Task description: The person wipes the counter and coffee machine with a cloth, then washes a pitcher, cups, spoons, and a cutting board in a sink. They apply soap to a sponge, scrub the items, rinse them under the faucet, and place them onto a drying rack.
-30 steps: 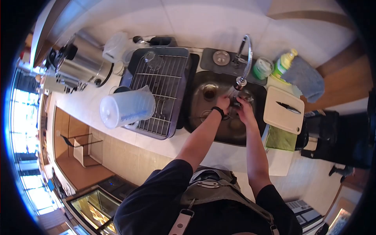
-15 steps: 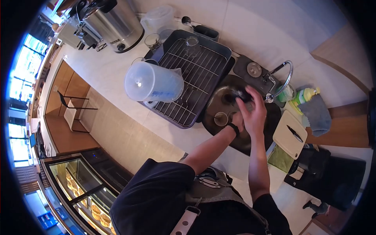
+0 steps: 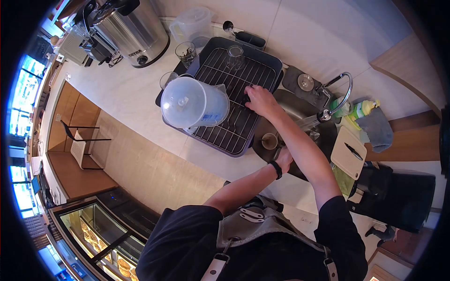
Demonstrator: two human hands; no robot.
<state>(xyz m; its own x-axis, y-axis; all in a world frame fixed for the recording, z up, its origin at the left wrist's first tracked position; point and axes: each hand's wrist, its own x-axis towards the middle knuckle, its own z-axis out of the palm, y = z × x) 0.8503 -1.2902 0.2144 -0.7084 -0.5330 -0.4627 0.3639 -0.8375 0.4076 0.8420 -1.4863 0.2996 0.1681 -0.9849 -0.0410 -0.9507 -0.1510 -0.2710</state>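
My right hand (image 3: 260, 100) reaches over the black drying rack (image 3: 220, 136), fingertips pinched together at its wire grid. A small black piece (image 3: 246, 98) shows at the fingertips, mostly covered by them. My left hand (image 3: 284, 158), below a black wristband, is down in the dark sink (image 3: 323, 140), partly behind my right forearm; its fingers are hidden. Close to it in the sink stands a small cup (image 3: 269, 141). A large translucent pitcher (image 3: 194, 103) rests on the rack, left of my right hand. An upturned glass (image 3: 235, 57) sits at the rack's far end.
Water runs from the sprung tap (image 3: 324, 115) into the sink. Right of it are a soap bottle (image 3: 365, 108), a grey cloth (image 3: 378, 126) and a cutting board (image 3: 348, 152) with a knife (image 3: 353, 150). Glasses (image 3: 186, 52) and a steel urn (image 3: 133, 33) stand beyond the rack.
My right hand has moved left from over the sink to the rack, carrying the black piece. My left hand stays low in the sink. Water now shows below the tap.
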